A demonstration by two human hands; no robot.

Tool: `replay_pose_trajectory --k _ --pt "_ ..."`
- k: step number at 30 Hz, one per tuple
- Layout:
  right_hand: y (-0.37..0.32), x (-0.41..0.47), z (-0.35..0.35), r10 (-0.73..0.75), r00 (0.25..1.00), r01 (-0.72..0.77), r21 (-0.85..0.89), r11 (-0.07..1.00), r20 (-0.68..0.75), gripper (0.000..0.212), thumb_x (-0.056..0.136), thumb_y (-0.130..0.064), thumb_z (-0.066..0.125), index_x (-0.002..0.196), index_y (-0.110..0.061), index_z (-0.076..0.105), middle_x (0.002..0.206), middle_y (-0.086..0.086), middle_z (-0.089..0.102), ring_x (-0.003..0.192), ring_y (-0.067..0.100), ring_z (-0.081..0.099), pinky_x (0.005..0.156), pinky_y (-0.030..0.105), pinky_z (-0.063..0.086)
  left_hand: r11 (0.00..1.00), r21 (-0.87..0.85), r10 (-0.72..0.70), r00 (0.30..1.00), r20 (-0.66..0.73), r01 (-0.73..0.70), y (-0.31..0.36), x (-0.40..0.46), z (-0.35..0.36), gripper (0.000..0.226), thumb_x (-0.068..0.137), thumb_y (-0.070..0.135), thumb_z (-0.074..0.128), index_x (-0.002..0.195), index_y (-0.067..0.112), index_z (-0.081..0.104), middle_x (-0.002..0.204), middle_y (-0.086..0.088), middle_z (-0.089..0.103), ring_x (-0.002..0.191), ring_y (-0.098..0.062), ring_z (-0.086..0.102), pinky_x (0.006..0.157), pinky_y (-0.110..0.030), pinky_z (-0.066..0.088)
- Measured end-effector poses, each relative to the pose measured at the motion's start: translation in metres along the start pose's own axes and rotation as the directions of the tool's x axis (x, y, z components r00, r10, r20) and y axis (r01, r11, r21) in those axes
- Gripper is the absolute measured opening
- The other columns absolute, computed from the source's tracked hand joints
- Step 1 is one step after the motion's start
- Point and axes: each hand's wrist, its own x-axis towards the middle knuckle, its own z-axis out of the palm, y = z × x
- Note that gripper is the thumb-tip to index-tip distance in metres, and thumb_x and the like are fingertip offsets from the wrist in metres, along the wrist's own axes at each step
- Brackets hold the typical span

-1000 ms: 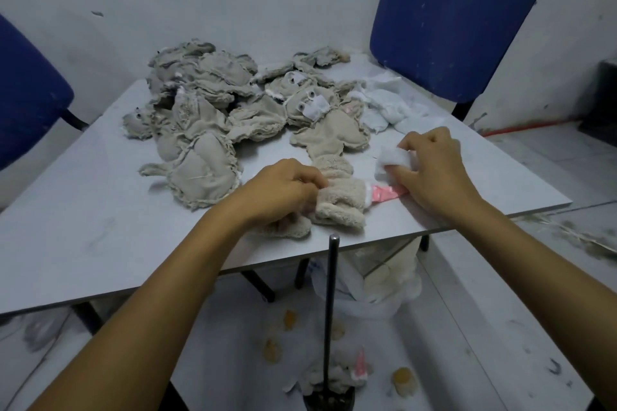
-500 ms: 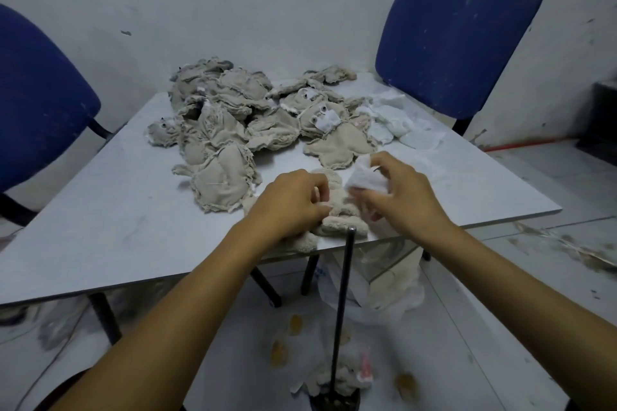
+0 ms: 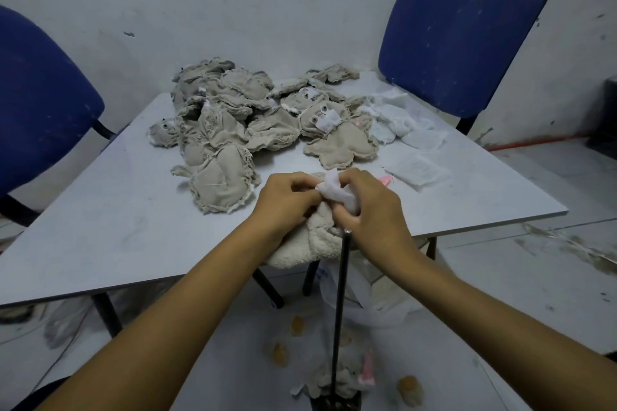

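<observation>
- Cream plush skin [image 3: 312,242]: a soft, fleecy fabric shell, limp and rumpled. It lies on the near edge of the table [image 3: 117,227], with its lower part hanging just over the rim, between the two hands.
- White wad [image 3: 335,190]: a fluffy, cotton-like lump at the top of the cream plush skin, touching it.
- Left hand [image 3: 287,205]: fingers curled together, gripping the upper part of the cream plush skin; fingertips meet the white wad.
- Right hand [image 3: 372,212]: thumb and curled fingers pinch the white wad from the right.
- Pile of beige skins [image 3: 240,123]: flat, frayed-edged toy shapes heaped at the far middle of the table, some with small eyes and white labels showing.
- White cloth pieces [image 3: 405,125]: lie just right of the pile; a flat white packet [image 3: 417,170] and a pink scrap [image 3: 384,179] lie nearer the right hand.
- Black rod [image 3: 340,310]: stands upright from the floor, its tip just below the hands.
- Clear plastic bag [image 3: 370,309]: hangs open under the near table edge; its contents cannot be made out.
- Blue chairs [image 3: 460,30]: one behind the table at right, one at left.
</observation>
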Motion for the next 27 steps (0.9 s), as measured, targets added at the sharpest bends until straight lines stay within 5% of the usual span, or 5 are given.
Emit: replay_pose_trajectory --k 5,14,18,23,27 --pt "0.003 -0.003 0.000 -0.043 0.999 0.043 -0.008 0.999 0.028 0.026 0.081 -0.003 0.069 0.106 -0.013 0.068 0.084 -0.009 0.059 0.072 0.006 0.050 0.062 0.010 0.035 0.965 -0.260 -0.057 0.993 -0.099 0.030 -0.005 0.000 -0.001 0.017 0.085 -0.008 0.063 0.085 0.008 0.068 0.061 -0.005 0.060 0.043 -0.010 0.047 0.040 -0.016 0.036" --pt "0.000 -0.011 0.002 -0.149 0.983 0.163 -0.139 0.977 0.104 0.022 0.086 -0.008 0.062 0.107 -0.006 0.069 0.097 0.009 0.067 0.087 0.030 0.061 0.070 0.045 0.052 0.935 -0.354 -0.037 0.981 -0.191 -0.034 -0.007 -0.002 0.001 0.027 0.084 -0.012 0.062 0.072 0.010 0.070 0.068 -0.006 0.066 0.049 -0.010 0.055 0.044 -0.019 0.043" --pt "0.000 -0.010 0.007 -0.123 0.990 0.133 -0.179 0.975 0.066 0.016 0.095 -0.026 0.065 0.094 -0.011 0.070 0.094 0.000 0.061 0.088 0.021 0.058 0.066 0.038 0.049 0.948 -0.308 0.025 0.985 -0.171 -0.077 -0.008 -0.005 0.002 0.029 0.083 -0.011 0.062 0.070 0.013 0.072 0.066 -0.002 0.066 0.047 -0.006 0.053 0.043 -0.017 0.041" --pt "-0.002 -0.002 0.010 0.025 0.996 -0.036 -0.126 0.991 -0.084 0.017 0.089 -0.030 0.068 0.104 -0.023 0.063 0.085 -0.005 0.060 0.077 0.020 0.058 0.060 0.033 0.046 0.953 -0.252 0.129 0.979 -0.160 -0.167 -0.009 -0.007 0.004 0.030 0.082 -0.008 0.066 0.069 0.018 0.073 0.069 0.001 0.069 0.058 -0.007 0.059 0.057 -0.019 0.050" --pt "-0.001 -0.007 0.008 -0.080 0.997 0.082 -0.148 0.986 0.021 0.020 0.090 -0.025 0.070 0.109 -0.024 0.072 0.103 -0.002 0.064 0.091 0.021 0.061 0.066 0.040 0.053 0.940 -0.304 0.109 0.982 -0.156 -0.153 -0.010 -0.006 0.003 0.027 0.082 -0.008 0.068 0.071 0.016 0.074 0.073 -0.004 0.069 0.060 -0.011 0.060 0.057 -0.022 0.051"
